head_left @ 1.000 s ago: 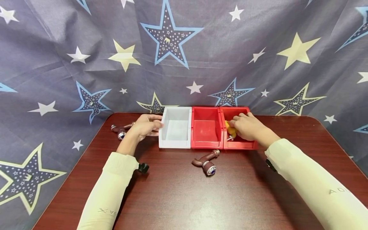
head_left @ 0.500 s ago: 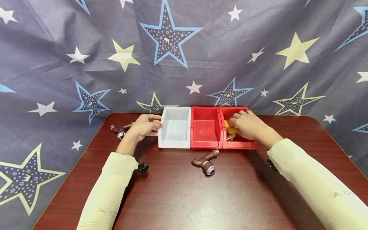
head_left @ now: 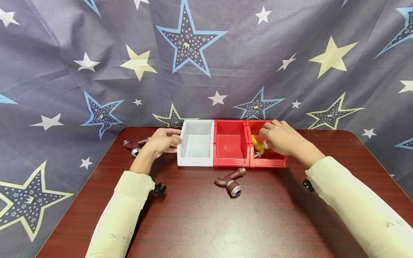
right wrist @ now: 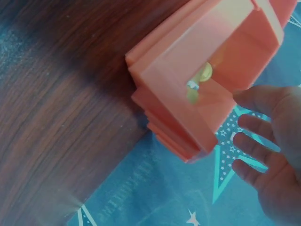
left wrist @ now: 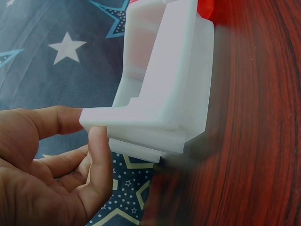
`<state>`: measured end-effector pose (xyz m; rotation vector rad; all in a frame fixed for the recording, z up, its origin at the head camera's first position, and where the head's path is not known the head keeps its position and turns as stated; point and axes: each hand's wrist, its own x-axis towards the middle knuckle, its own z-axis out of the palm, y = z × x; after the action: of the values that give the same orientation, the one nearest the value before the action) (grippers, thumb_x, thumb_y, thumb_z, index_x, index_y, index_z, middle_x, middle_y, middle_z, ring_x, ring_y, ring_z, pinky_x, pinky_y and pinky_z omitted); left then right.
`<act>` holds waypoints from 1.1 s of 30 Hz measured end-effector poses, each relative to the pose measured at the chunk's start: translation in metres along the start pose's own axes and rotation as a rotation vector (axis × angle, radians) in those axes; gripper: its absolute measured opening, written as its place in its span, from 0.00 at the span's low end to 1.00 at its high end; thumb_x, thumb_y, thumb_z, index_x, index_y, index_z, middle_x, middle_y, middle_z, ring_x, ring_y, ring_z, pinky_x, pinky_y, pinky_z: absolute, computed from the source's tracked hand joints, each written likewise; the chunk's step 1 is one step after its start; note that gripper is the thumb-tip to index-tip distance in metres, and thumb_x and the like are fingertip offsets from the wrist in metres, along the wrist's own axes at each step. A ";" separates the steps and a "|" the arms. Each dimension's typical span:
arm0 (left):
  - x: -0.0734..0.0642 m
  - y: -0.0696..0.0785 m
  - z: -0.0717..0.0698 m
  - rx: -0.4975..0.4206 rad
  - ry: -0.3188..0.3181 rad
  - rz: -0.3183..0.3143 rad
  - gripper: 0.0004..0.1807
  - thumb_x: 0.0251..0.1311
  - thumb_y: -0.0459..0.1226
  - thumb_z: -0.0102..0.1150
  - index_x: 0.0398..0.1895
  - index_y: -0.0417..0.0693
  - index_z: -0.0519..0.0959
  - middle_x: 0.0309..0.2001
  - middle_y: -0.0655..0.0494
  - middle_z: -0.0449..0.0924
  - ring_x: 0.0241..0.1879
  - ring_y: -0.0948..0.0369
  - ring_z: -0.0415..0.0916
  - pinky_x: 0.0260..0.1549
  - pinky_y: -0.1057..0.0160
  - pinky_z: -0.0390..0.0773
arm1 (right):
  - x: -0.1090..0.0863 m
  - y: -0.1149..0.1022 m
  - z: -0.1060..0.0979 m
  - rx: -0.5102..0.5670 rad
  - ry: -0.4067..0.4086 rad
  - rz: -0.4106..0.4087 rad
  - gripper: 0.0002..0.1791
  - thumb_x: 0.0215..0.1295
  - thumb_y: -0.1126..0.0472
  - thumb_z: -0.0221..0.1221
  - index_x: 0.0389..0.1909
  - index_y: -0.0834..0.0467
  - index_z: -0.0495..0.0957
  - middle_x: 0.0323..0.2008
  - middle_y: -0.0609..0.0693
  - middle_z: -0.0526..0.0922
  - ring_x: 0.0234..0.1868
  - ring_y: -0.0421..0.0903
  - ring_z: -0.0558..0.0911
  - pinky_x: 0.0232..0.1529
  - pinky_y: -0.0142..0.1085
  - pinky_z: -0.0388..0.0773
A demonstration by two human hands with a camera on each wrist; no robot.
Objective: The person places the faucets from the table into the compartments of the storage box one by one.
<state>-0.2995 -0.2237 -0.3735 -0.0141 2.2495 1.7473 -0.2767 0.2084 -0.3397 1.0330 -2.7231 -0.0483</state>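
Left of the middle red bin (head_left: 230,162), the left hand (head_left: 162,142) pinches the white bin (head_left: 195,162); the right hand (head_left: 282,138), relaxed and gripping nothing, is at the right red bin (head_left: 268,163), where a yellow faucet (head_left: 258,144) lies. Probably alignment; next needs even pressure.

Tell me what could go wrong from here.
The left hand pinches the rim of the white bin; a tug might shift it. The right hand, close to the rim of the right red bin, could bump it. The left brown fitting, near the edge of the table, might get knocked.
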 end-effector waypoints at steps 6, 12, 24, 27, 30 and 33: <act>0.000 0.000 0.000 0.000 -0.002 0.001 0.28 0.65 0.28 0.60 0.69 0.32 0.70 0.45 0.43 0.83 0.30 0.62 0.79 0.33 0.63 0.85 | -0.004 -0.003 -0.009 -0.006 0.058 -0.020 0.17 0.54 0.69 0.64 0.47 0.60 0.83 0.45 0.56 0.81 0.47 0.61 0.77 0.49 0.55 0.74; -0.001 0.001 0.000 0.003 0.000 0.000 0.28 0.66 0.27 0.60 0.69 0.32 0.70 0.47 0.41 0.82 0.31 0.61 0.80 0.33 0.64 0.85 | -0.007 -0.010 -0.018 0.007 0.073 -0.043 0.20 0.52 0.71 0.63 0.48 0.62 0.82 0.47 0.58 0.81 0.49 0.61 0.76 0.51 0.56 0.73; 0.002 0.001 0.000 0.004 -0.006 -0.003 0.29 0.66 0.27 0.60 0.70 0.32 0.69 0.50 0.39 0.81 0.36 0.59 0.81 0.34 0.63 0.85 | -0.008 -0.037 -0.022 -0.007 0.119 -0.138 0.20 0.51 0.69 0.64 0.48 0.60 0.82 0.46 0.56 0.81 0.49 0.59 0.76 0.54 0.54 0.73; 0.001 0.001 0.000 0.005 -0.005 -0.003 0.28 0.66 0.27 0.60 0.70 0.33 0.70 0.51 0.38 0.81 0.37 0.59 0.82 0.35 0.63 0.86 | -0.009 -0.046 -0.023 -0.004 0.116 -0.154 0.21 0.52 0.68 0.65 0.50 0.61 0.82 0.47 0.57 0.81 0.51 0.60 0.76 0.55 0.55 0.73; 0.000 0.002 0.000 0.004 -0.003 0.000 0.28 0.66 0.27 0.60 0.69 0.32 0.70 0.52 0.37 0.81 0.39 0.58 0.82 0.35 0.63 0.86 | -0.009 -0.056 -0.023 -0.002 0.092 -0.164 0.20 0.54 0.67 0.67 0.51 0.60 0.82 0.47 0.57 0.82 0.51 0.60 0.76 0.54 0.54 0.74; -0.001 0.002 0.000 -0.002 -0.004 0.002 0.28 0.66 0.27 0.59 0.69 0.32 0.70 0.54 0.36 0.80 0.42 0.56 0.83 0.35 0.62 0.86 | -0.010 -0.064 -0.021 -0.015 0.068 -0.185 0.22 0.54 0.66 0.69 0.52 0.61 0.82 0.48 0.57 0.82 0.51 0.59 0.77 0.53 0.53 0.75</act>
<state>-0.2991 -0.2228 -0.3712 -0.0088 2.2452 1.7489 -0.2234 0.1678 -0.3284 1.2557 -2.5557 -0.0630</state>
